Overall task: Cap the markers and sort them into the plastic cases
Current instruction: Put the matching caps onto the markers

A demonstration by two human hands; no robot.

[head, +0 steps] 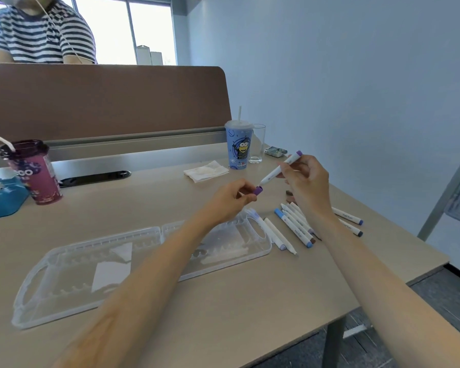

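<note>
My right hand [307, 181] grips a white marker [278, 170] with a purple end cap, held tilted above the table, tip pointing down-left. My left hand [233, 199] pinches a loose purple cap [258, 190] right at the marker's tip; the tip touches the cap's mouth. An open clear plastic case [72, 264] lies flat under my left forearm, both halves spread, partly hidden by the arm. Several white markers [295, 225] with blue and brown caps lie on the table to the right of the case, some behind my right wrist.
A blue cartoon cup with straw [239, 146] and a clear glass [258, 143] stand at the back. A purple drink cup [35, 172] stands far left beside a blue object [3, 197]. A napkin [206, 171] lies mid-table. The table edge [383, 296] runs at right. A person in a striped shirt [41, 33] sits beyond the divider.
</note>
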